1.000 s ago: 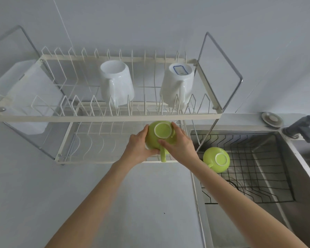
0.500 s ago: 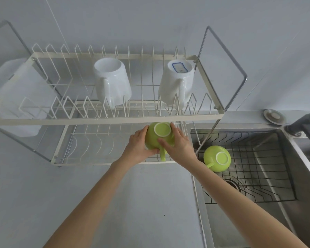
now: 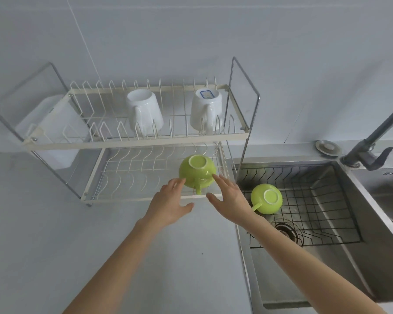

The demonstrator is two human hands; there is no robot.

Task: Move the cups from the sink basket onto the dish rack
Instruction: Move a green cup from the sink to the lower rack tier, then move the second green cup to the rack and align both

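Grey counter (image 3: 55, 223) | dish rack (image 3: 132, 141) at wall | green cup (image 3: 197, 172) inverted, lower tier | left hand (image 3: 168, 206), right hand (image 3: 230, 200) released | second cup (image 3: 267, 198) in sink basket (image 3: 322, 214).

The dish rack (image 3: 132, 143) has cream-white wires and a cream frame, with bare silver metal hoops at its two ends. On its upper shelf stand two plain white mugs; the right mug (image 3: 205, 111) carries a small label with a blue border on its base, and the left mug (image 3: 144, 112) has no mark. The cup on the lower shelf (image 3: 197, 171) is lime green with a pale, whitish ring under its foot. The cup in the sink basket (image 3: 267, 198) has the same lime green and the same pale ring. The sink basket (image 3: 327, 200) is black wire in a grid pattern. The sink (image 3: 383, 257) is grey brushed steel, the faucet (image 3: 372, 143) dark grey, the counter (image 3: 43, 245) and the wall (image 3: 191, 30) pale grey.
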